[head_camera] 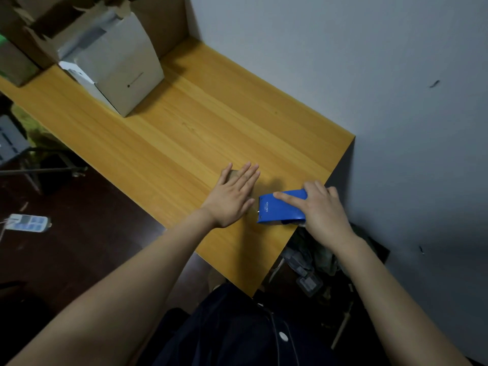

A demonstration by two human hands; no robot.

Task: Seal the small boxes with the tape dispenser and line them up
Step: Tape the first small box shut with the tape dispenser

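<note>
My left hand [233, 198] lies flat with straight fingers on a small brown box [235, 173], which it hides almost fully. Only a sliver of the box shows near my thumb. My right hand [320, 210] grips a blue tape dispenser [280, 208] just right of the box, index finger stretched along its top. The dispenser's front end sits close to my left palm, near the right end of the wooden table [184, 122].
A large white open carton [124, 64] stands at the table's far left, with brown cardboard boxes [31, 27] behind it. A grey wall [369, 75] borders the table's far and right sides. A power strip [27, 223] lies on the dark floor at left. Clutter [309, 262] sits below the table's right end.
</note>
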